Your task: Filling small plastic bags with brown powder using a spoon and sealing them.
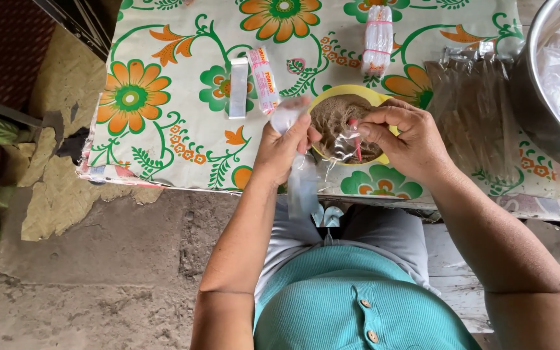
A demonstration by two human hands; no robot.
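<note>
A small clear plastic bag hangs between both hands above the yellow bowl of brown fibrous stuff, near the counter edge. It is thin, crinkled and glossy, with a red strip at its 3 o'clock side. The left hand pinches its top, grip closed; the right hand, at 3 o'clock, pinches the red-strip edge.
</note>
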